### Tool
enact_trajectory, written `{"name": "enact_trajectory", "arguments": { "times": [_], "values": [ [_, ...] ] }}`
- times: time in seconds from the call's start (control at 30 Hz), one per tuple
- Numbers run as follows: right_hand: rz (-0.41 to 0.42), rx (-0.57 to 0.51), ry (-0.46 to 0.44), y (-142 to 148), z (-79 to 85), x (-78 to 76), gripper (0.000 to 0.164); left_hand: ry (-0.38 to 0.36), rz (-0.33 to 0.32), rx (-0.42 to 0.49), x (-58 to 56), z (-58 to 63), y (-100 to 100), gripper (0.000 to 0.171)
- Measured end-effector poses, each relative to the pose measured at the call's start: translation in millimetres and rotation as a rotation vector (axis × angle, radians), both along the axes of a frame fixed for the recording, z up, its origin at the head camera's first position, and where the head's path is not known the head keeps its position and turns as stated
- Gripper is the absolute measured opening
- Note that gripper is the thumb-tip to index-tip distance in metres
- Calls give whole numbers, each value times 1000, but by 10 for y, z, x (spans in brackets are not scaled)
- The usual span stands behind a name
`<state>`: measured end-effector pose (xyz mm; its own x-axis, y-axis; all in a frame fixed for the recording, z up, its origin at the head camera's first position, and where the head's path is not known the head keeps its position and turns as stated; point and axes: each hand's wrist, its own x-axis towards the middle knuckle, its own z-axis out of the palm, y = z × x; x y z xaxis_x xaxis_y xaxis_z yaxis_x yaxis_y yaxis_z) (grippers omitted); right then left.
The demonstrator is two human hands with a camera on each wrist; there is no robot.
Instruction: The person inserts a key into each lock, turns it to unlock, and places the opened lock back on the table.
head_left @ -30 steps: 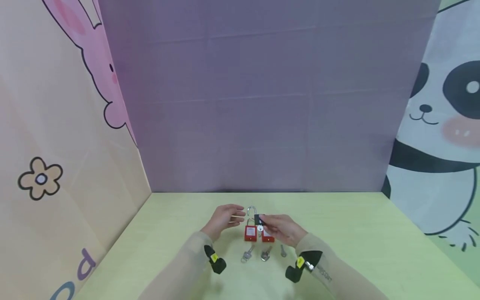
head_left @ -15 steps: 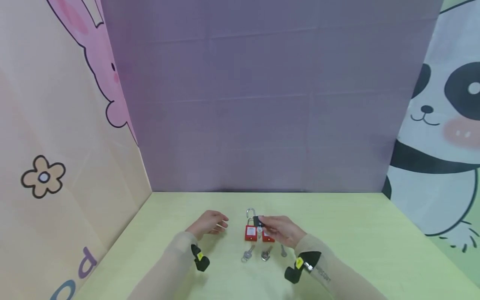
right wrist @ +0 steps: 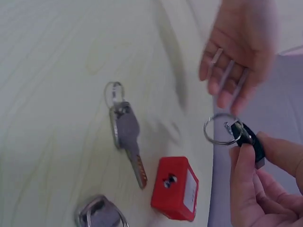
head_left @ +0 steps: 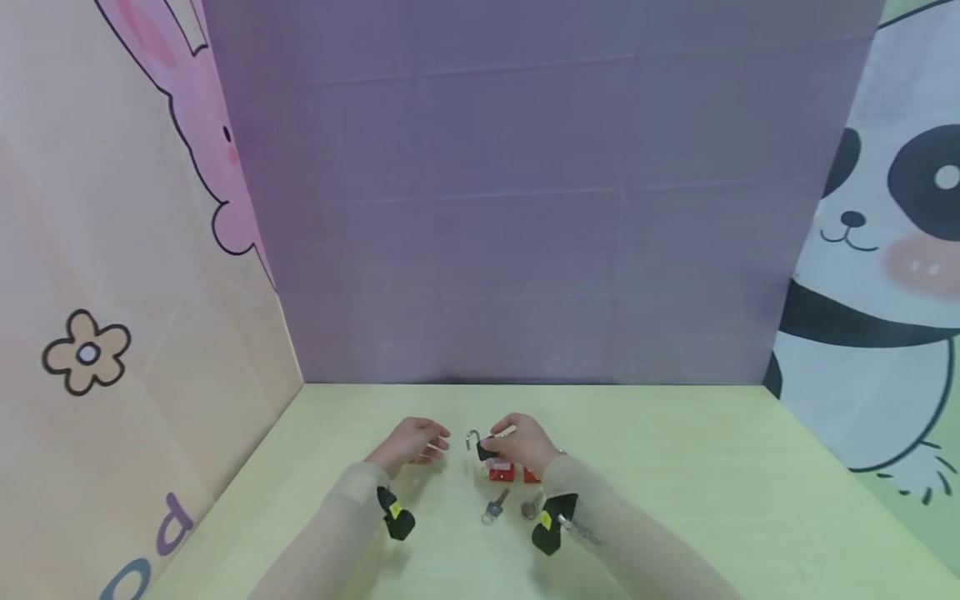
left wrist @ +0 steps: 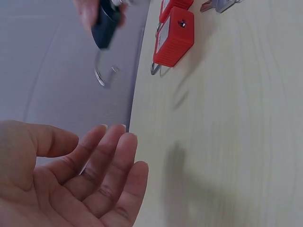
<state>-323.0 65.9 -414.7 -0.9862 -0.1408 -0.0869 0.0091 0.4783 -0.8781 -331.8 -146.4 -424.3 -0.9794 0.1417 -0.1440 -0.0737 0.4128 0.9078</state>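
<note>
Between thumb and fingers my right hand [head_left: 525, 442] holds a black padlock [head_left: 486, 451] above the table. Its shackle [left wrist: 98, 78] stands unlatched and points toward my left hand. A metal ring [right wrist: 205, 130] hangs at the padlock's keyhole end in the right wrist view; the key itself is mostly hidden. My left hand [head_left: 412, 443] hovers at the left, palm up with loosely bent fingers and nothing in it, apart from the padlock. Below and behind my right hand are two red padlocks, the left one [head_left: 501, 472] and the right one [head_left: 532, 476], both partly covered in the head view.
On the pale table [head_left: 675, 500], a key with a ring [head_left: 495, 507] lies in front of the left red padlock. Another ringed key [head_left: 531, 507] lies to its right, partly behind the right wrist strap. A purple cloth wall [head_left: 525, 208] closes off the back.
My left hand has drawn away to the left from the locks. My right hand has carried the black padlock leftward and tilted it, now covering much of the red padlocks.
</note>
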Motion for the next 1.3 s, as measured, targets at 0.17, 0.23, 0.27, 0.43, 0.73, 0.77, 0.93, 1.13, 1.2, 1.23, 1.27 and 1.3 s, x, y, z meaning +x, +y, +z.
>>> {"name": "enact_trajectory", "arguments": {
  "times": [0.17, 0.23, 0.27, 0.43, 0.73, 0.77, 0.93, 1.13, 1.2, 1.23, 1.27, 1.3],
  "values": [
    [34, 127, 62, -202, -56, 27, 16, 5, 4, 7, -3, 3, 1, 32],
    [44, 135, 80, -256, -83, 43, 14, 3, 12, 11, 1, 9, -1, 32],
    [47, 142, 93, -280, -99, 46, 14, 2, 16, 11, 2, 12, -3, 31],
    [35, 174, 110, -383, -151, 58, 16, -7, 17, 21, 6, 27, -14, 32],
    [78, 349, 151, -522, -173, 60, 17, -16, 28, 34, -11, 35, -16, 32],
    [83, 361, 154, -531, -180, 57, 18, -15, 28, 35, -11, 33, -16, 31],
    [114, 391, 156, -532, -172, 42, 24, -11, 34, 29, -9, 32, -12, 30],
    [145, 506, 193, -502, -121, 12, 23, -7, 52, 33, -8, 34, -27, 30],
    [144, 530, 198, -502, -123, 4, 22, -9, 52, 34, -11, 30, -36, 30],
    [144, 532, 191, -503, -120, 5, 22, -12, 52, 34, -12, 27, -41, 30],
    [144, 532, 187, -503, -117, 6, 22, -15, 52, 33, -16, 23, -43, 30],
    [145, 534, 181, -504, -115, 6, 22, -16, 50, 30, -17, 20, -48, 30]
  ]
}}
